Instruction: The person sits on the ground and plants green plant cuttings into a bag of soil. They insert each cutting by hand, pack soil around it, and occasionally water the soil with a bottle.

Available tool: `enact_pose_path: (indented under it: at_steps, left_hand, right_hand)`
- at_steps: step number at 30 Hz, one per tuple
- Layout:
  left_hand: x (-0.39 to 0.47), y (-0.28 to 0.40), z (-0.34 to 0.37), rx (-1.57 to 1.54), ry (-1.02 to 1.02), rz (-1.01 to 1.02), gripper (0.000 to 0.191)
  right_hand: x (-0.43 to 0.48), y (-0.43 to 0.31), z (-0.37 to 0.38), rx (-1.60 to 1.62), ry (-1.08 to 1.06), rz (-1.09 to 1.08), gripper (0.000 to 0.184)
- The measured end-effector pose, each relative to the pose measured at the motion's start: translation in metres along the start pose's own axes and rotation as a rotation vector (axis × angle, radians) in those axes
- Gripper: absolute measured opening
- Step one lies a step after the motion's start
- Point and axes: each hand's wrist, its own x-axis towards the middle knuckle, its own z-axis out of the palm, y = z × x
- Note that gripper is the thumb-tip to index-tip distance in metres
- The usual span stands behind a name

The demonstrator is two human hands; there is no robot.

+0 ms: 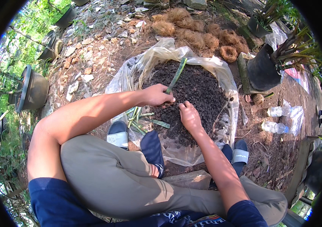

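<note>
My left hand (158, 95) grips a long green leaf cutting (177, 75), like a snake plant leaf, which points up and away over the soil. The lower end of the cutting is hidden in my fingers. My right hand (190, 115) is close by on the right, its fingertips drawn together; whether they pinch something small cannot be told. Under both hands lies dark, crumbly soil (203, 88) on a clear plastic sheet (229, 73) with a bunched-up rim. More cut leaf pieces (161, 123) lie at the sheet's left front, below my left forearm.
Clumps of brown coconut fibre (190, 37) lie beyond the sheet. To the right are a black plant bag (264, 68) on a block and two plastic bottles (276, 127). Broken stones (87, 71) and pots (33, 88) lie left. Slides (117, 134) flank the sheet.
</note>
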Motion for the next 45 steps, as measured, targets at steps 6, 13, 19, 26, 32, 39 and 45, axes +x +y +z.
enact_pose_path:
  at_steps: [6, 13, 19, 26, 32, 39, 45]
  left_hand:
    - [-0.006, -0.072, -0.005, 0.497, 0.080, -0.172, 0.044]
    - [-0.001, -0.081, -0.002, 0.478, 0.048, -0.071, 0.036]
    - [0.001, -0.087, -0.012, 0.652, -0.104, 0.158, 0.042]
    - [0.004, -0.109, -0.044, 0.744, 0.067, -0.162, 0.042]
    - [0.001, -0.105, -0.057, 0.474, 0.643, -0.173, 0.048]
    - [-0.003, -0.049, -0.040, -0.021, 0.335, -0.068, 0.036]
    - [-0.002, -0.045, -0.021, -0.169, 0.251, 0.000, 0.029]
  right_hand:
    - [-0.029, -0.018, -0.009, -0.145, -0.100, -0.182, 0.035]
    - [-0.041, -0.051, 0.018, -0.159, -0.129, -0.320, 0.033]
    - [-0.007, -0.044, -0.022, 0.281, 0.122, -0.275, 0.028]
    - [-0.029, -0.050, 0.003, 0.031, -0.012, -0.205, 0.077]
    - [-0.046, -0.011, 0.031, -0.189, -0.117, -0.570, 0.052]
    - [-0.066, 0.067, 0.011, -0.284, 0.004, -0.736, 0.034]
    - [-0.046, 0.062, -0.019, -0.332, 0.033, -0.261, 0.046]
